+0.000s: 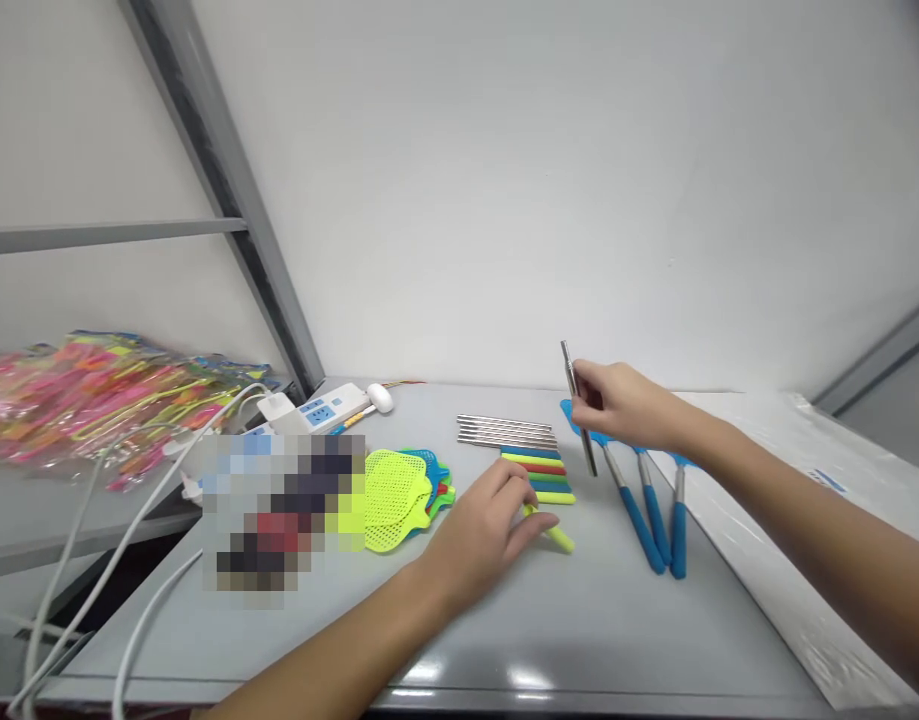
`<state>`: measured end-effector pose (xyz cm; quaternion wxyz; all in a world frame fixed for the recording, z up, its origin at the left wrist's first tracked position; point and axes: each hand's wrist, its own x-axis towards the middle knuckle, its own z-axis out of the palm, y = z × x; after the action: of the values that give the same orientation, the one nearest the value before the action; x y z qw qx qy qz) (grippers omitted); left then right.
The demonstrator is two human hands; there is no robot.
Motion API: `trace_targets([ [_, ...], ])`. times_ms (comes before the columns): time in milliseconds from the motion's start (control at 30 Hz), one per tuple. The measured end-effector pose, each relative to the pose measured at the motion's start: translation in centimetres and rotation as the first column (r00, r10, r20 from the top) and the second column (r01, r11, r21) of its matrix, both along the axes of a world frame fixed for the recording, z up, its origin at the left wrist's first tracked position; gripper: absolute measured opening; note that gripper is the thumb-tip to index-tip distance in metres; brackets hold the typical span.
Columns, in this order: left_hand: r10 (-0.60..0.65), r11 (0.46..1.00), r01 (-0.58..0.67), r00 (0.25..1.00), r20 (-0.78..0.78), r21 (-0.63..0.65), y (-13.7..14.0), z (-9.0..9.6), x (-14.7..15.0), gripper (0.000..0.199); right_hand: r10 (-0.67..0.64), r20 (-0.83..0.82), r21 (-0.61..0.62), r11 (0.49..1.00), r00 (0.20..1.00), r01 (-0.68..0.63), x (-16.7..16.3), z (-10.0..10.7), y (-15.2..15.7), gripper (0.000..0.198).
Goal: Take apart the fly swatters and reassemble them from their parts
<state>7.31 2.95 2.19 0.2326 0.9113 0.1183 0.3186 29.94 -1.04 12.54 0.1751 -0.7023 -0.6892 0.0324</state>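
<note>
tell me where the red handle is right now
In the head view, the red handle lies right of centre, between a yellow handle and a green handle, just beyond the left hand.

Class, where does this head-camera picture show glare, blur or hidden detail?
Head view: glare on the table near its front edge; bagged items at left smeared; mosaic overlapping the yellow mesh heads; metal tube in the right hand fairly sharp.
</note>
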Motion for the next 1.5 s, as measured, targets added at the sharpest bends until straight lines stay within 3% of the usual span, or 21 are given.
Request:
trace_targets([
  [67,-0.032,0.999,0.032,0.997,0.073,-0.003,0.2,0.9,0.6,0.018,0.024,-0.132,0.06,0.998,0.991,-0.016,-0.3,-0.4,-1.3,0.015],
  [167,-0.1,0.994,0.099,0.995,0.029,0.037,0.3,2.0,2.0,0.022,0.069,-0.341,0.217,0.976,0.937,0.007,-0.5,-1.3,-2.3,0.01],
  [300,-0.068,0.997,0.068,0.998,-0.001,-0.022,-0.2,1.5,3.8,0.025,0.217,-0.613,0.427,0.9,0.759,0.088,-0.3,-3.0,-3.3,0.006],
  [367,-0.021,0.996,0.024,0.999,0.034,-0.086,-0.7,0.7,4.3,0.025,0.293,-0.659,0.478,0.874,0.693,0.085,-0.4,-3.9,-4.1,0.006],
  [467,0.012,0.987,-0.009,1.0,0.023,-0.16,-1.5,-0.5,4.4,0.025,0.365,-0.659,0.529,0.847,0.658,0.059,-0.9,-5.0,-5.3,0.007],
  [633,-0.072,0.965,0.035,0.989,-0.132,-0.259,-2.3,-1.0,4.4,0.029,0.468,-0.689,0.627,0.767,0.553,0.133,-1.9,-5.7,-5.9,0.008],
  [733,-0.151,0.94,0.081,0.97,-0.191,-0.331,-2.3,-0.9,4.6,0.026,0.502,-0.717,0.637,0.754,0.484,0.161,-2.2,-5.8,-5.7,0.007],
  [833,-0.186,0.925,0.103,0.962,-0.2,-0.365,-2.2,-1.0,4.7,0.026,0.505,-0.727,0.631,0.758,0.466,0.164,-2.2,-6.0,-5.7,0.008],
  [1000,-0.13,0.921,0.037,0.968,-0.216,-0.389,-2.1,-1.2,4.4,0.034,0.474,-0.767,0.607,0.754,0.433,0.249,-2.1,-6.4,-5.9,0.01],
  [1200,-0.086,0.912,-0.01,0.973,-0.214,-0.411,-2.0,-1.1,4.1,0.029,0.457,-0.806,0.58,0.736,0.376,0.348,-2.0,-6.9,-6.0,0.01],
  [1367,-0.084,0.925,0.008,0.979,-0.184,-0.38,-1.7,-1.3,3.9,0.028,0.425,-0.827,0.549,0.751,0.367,0.367,-2.0,-7.5,-5.7,0.008],
  [1500,-0.083,0.939,0.014,0.979,-0.187,-0.345,-1.6,-1.4,3.8,0.029,0.396,-0.857,0.495,0.81,0.331,0.315,-1.8,-8.2,-5.4,0.007],
])
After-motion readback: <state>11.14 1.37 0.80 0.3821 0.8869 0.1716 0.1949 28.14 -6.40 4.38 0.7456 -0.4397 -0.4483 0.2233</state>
